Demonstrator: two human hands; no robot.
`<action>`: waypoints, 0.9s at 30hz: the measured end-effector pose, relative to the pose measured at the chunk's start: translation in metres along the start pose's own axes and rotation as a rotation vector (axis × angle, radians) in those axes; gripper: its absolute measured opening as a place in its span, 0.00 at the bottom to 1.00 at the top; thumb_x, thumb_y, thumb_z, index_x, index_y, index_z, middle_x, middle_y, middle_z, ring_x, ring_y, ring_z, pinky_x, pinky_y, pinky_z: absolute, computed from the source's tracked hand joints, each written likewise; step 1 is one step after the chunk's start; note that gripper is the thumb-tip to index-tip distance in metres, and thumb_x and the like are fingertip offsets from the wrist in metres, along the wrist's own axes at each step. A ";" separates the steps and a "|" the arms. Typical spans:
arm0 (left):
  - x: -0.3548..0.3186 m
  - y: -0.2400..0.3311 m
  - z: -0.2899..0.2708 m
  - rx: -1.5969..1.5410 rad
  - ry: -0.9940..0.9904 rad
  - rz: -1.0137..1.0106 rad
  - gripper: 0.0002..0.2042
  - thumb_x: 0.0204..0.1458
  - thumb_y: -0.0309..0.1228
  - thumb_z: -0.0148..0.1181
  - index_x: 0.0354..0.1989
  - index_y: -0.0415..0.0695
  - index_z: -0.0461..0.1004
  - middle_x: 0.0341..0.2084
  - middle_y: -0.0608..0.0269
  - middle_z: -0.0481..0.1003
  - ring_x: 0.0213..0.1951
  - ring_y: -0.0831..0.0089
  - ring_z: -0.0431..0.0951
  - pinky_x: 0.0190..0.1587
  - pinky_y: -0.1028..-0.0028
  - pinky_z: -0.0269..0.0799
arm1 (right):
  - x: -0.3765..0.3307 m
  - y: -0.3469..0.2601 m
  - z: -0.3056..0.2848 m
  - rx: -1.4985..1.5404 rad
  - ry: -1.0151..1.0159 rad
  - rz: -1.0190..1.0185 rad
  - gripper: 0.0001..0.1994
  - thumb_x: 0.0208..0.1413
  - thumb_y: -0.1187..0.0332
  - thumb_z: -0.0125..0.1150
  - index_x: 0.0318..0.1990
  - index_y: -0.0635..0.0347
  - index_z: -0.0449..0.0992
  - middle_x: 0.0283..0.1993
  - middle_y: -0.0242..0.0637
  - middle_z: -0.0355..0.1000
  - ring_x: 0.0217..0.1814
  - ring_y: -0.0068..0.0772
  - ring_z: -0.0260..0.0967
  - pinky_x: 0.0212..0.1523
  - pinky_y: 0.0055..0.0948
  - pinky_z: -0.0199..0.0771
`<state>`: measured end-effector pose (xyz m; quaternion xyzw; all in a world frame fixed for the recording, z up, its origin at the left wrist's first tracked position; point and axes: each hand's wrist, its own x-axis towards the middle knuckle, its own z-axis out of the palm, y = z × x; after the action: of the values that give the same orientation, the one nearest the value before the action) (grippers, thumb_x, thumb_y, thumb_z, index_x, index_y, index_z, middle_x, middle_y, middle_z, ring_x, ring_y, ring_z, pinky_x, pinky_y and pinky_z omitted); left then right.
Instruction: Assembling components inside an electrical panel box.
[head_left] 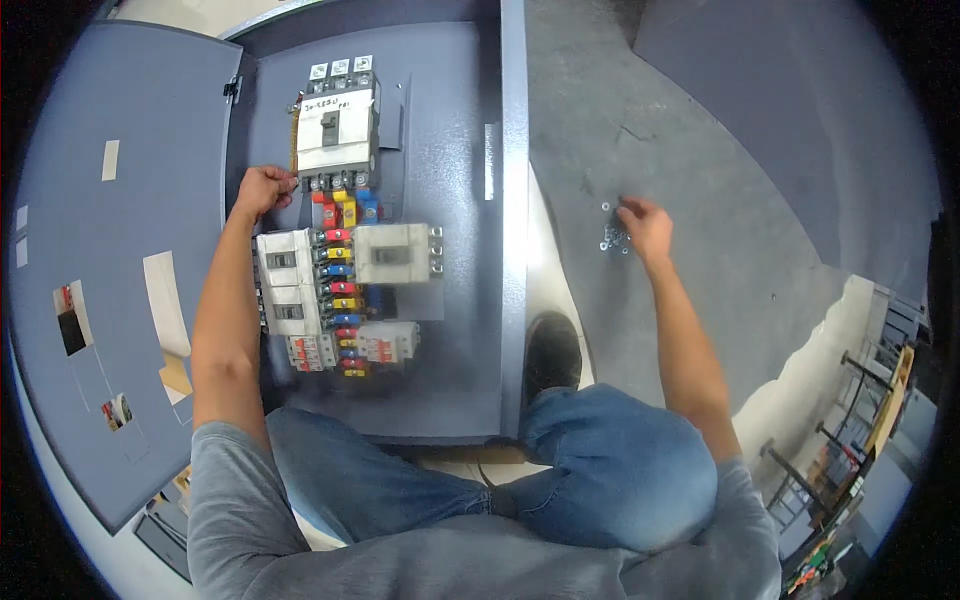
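Observation:
My left hand [266, 190] reaches into a grey electrical cabinet [440, 130]. Its fingers are pinched together beside the lower left corner of a large white circuit breaker [350, 150], close to a yellowish wire [295, 140]. Whatever those fingertips grip is too small to make out. Out to the right, my right hand [648, 230] is over a grey panel, thumb and fingers drawn together beside a small scatter of metal washers [612, 242]. Whether a piece is between them is hidden. Red, yellow and blue busbars [345, 212] run down below the large breaker.
Smaller breakers [285, 270] flank the busbars, with another breaker [390, 254] on their right. The cabinet door [130, 260] hangs open at left. A raised cabinet edge [514, 250] separates it from the grey panel [700, 180]. My shoe [553, 350] rests beside that edge.

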<state>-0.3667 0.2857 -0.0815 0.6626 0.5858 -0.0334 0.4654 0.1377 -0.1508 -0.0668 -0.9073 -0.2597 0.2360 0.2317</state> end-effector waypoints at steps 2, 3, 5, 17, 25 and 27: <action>-0.007 0.009 0.000 0.147 0.021 0.047 0.05 0.48 0.23 0.62 0.34 0.37 0.79 0.23 0.57 0.79 0.23 0.68 0.79 0.26 0.69 0.74 | -0.006 -0.006 0.011 -0.044 0.061 -0.177 0.12 0.49 0.67 0.65 0.42 0.57 0.81 0.37 0.43 0.79 0.38 0.35 0.78 0.40 0.31 0.76; -0.012 0.019 0.004 0.377 0.093 0.162 0.06 0.48 0.25 0.62 0.35 0.38 0.79 0.25 0.55 0.80 0.26 0.64 0.80 0.30 0.67 0.75 | -0.008 -0.007 0.016 -0.064 0.088 -0.268 0.12 0.49 0.67 0.65 0.42 0.57 0.81 0.34 0.42 0.79 0.37 0.36 0.78 0.40 0.30 0.76; -0.023 0.041 0.013 0.845 0.228 0.376 0.08 0.48 0.28 0.61 0.36 0.40 0.80 0.28 0.52 0.80 0.31 0.55 0.81 0.36 0.62 0.76 | -0.004 -0.002 0.022 -0.087 0.060 -0.270 0.11 0.49 0.67 0.65 0.41 0.57 0.81 0.34 0.44 0.78 0.36 0.38 0.77 0.40 0.32 0.75; -0.213 0.281 0.116 -0.168 0.080 1.042 0.11 0.53 0.28 0.60 0.43 0.39 0.78 0.32 0.57 0.77 0.34 0.63 0.78 0.35 0.70 0.74 | -0.066 -0.197 -0.054 0.584 -0.279 -0.187 0.10 0.54 0.72 0.63 0.41 0.70 0.77 0.34 0.37 0.76 0.34 0.23 0.72 0.38 0.23 0.73; -0.198 0.265 0.106 -0.285 -0.113 1.088 0.09 0.51 0.25 0.62 0.41 0.38 0.79 0.30 0.56 0.77 0.32 0.68 0.79 0.34 0.74 0.73 | -0.090 -0.235 -0.040 0.916 -0.577 -0.319 0.14 0.55 0.76 0.62 0.49 0.70 0.74 0.39 0.39 0.77 0.37 0.25 0.73 0.41 0.24 0.74; -0.187 0.257 0.088 -0.108 -0.067 1.147 0.09 0.51 0.24 0.62 0.40 0.38 0.79 0.29 0.57 0.78 0.31 0.71 0.78 0.34 0.76 0.73 | -0.089 -0.243 -0.041 0.846 -0.504 -0.358 0.14 0.55 0.75 0.62 0.50 0.70 0.74 0.39 0.39 0.77 0.37 0.25 0.73 0.41 0.24 0.74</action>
<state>-0.1734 0.1195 0.1271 0.8483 0.1186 0.2330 0.4606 0.0053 -0.0306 0.1242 -0.5909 -0.3406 0.4878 0.5449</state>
